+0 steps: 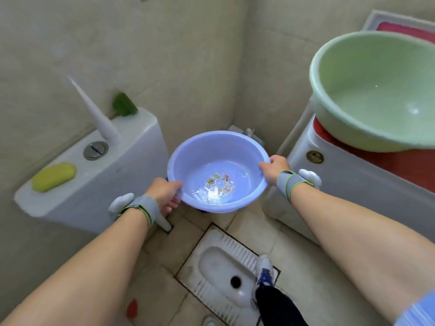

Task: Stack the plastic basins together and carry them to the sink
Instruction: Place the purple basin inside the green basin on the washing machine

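1. Both hands grip the blue basin (217, 171) by its rim, left hand (163, 192) on the near-left edge, right hand (274, 169) on the right edge, fingers curled under so mostly hidden.
2. It's held up between the toilet tank (94, 175) and a white washer (329, 175), with some cartoon print in the bottom that's too blurry to read.
3. Green basin (376, 95) sits on the washer, its right side cut off by the frame.
4. Squat toilet (226, 271) below, a shoe (264, 270) at its edge.
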